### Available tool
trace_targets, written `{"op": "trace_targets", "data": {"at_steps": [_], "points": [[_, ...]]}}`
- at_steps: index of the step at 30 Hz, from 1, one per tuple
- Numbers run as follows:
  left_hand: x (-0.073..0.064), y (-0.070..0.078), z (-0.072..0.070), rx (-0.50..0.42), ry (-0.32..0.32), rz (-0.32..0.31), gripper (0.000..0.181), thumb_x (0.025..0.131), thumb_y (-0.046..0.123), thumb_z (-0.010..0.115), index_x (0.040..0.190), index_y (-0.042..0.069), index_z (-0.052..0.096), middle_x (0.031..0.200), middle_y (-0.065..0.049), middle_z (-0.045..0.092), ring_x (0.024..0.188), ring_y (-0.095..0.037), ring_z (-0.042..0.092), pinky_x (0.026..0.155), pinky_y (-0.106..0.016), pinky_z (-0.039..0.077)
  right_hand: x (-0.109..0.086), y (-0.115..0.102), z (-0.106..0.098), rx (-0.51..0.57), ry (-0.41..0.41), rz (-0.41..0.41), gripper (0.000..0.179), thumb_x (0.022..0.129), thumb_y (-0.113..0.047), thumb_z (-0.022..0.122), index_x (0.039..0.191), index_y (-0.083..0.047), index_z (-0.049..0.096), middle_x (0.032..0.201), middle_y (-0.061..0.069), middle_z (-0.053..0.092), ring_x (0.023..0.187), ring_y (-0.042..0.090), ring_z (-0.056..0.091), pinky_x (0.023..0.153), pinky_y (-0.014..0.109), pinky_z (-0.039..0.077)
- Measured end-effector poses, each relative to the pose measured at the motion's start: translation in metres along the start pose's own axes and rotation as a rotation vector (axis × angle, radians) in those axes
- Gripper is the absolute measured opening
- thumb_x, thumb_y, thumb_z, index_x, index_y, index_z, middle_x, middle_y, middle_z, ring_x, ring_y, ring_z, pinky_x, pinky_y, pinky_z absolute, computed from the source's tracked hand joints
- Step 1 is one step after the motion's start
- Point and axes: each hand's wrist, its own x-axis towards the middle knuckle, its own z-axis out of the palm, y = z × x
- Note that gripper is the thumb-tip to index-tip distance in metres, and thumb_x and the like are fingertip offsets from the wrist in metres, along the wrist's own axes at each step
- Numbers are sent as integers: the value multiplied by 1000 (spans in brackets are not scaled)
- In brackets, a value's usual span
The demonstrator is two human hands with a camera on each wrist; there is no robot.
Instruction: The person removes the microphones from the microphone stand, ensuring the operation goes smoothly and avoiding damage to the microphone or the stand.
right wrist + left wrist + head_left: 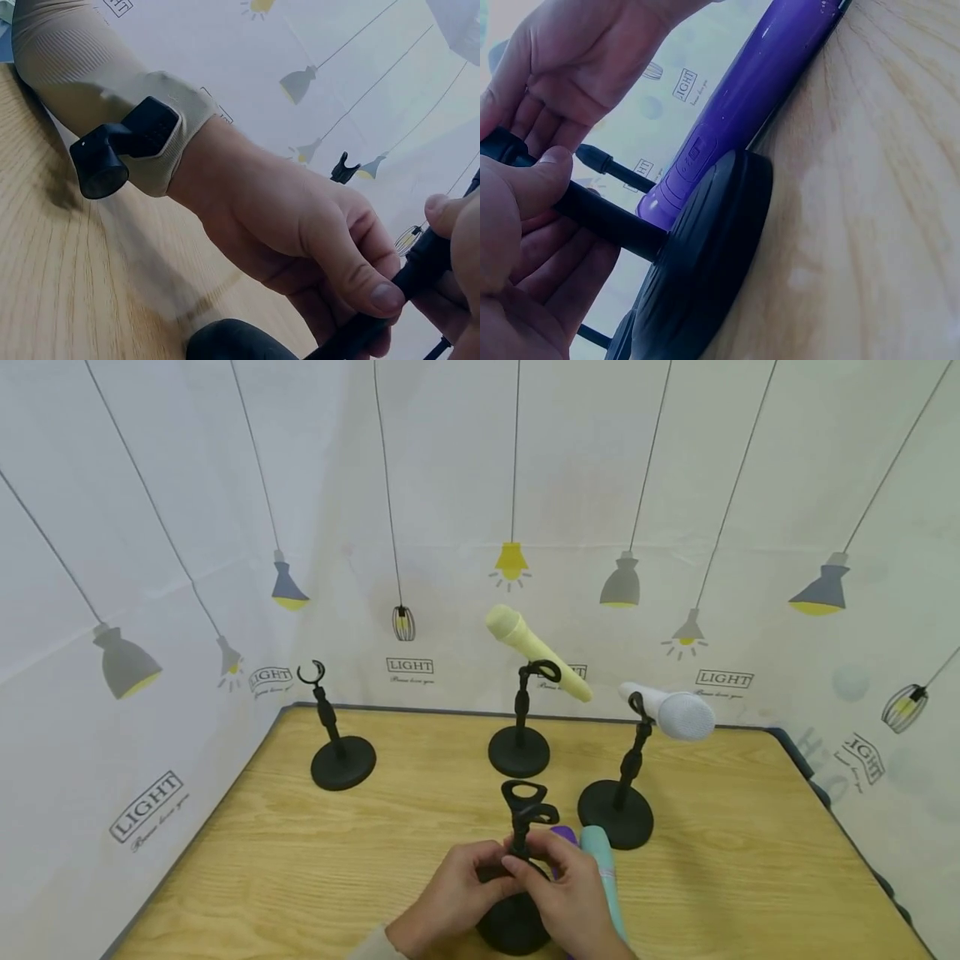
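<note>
We seem to be at a makeshift tabletop studio: smooth white lamp-printed sheeting (442, 468) encloses a yellowish wood-grain table (247, 860) at nine, twelve and three o'clock.

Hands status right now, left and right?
Left hand: closed, holding the front black stand by its pole.
Right hand: closed, holding the same pole, higher up.

Had room to pass over the worktop (300, 877) before the far-left stand (342, 763); met the purple microphone (564, 834) and turquoise microphone (598, 847) just right of the held stand (514, 928), the rear-right stand (617, 814) beyond.
</note>
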Motion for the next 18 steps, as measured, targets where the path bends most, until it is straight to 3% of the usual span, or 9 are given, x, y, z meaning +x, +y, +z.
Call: {"op": "trace_targets", "data": {"at_steps": [6,12,15,18], "points": [[-1,2,0,-11,6,-24,16,99,20,81,115,16,83,113,-1,84,110,-9,77,95,-22,61,1,5,-5,-38,-70,-109,15,98,-11,79,113,-11,79,112,-1,81,109,9,75,97,25,62],[0,3,0,0,17,-43,13,97,22,83,110,20,84,109,2,84,108,-8,77,96,-23,61,4,12,-16,-82,-208,-222,21,106,-10,68,126,-5,74,123,8,79,115,11,75,100,25,61],[0,2,0,2,21,-46,11,97,22,84,107,17,84,105,1,84,105,-6,76,95,-22,61,5,11,-19,-74,-254,-208,25,108,-11,65,131,-5,72,130,10,77,120,12,73,103,24,59],[1,1,-1,3,17,-44,11,98,20,83,105,13,83,102,-3,84,102,-4,75,92,-21,61,5,8,-17,-19,-237,-132,28,106,-11,70,133,-5,71,132,10,76,122,13,73,106,23,57]]}}
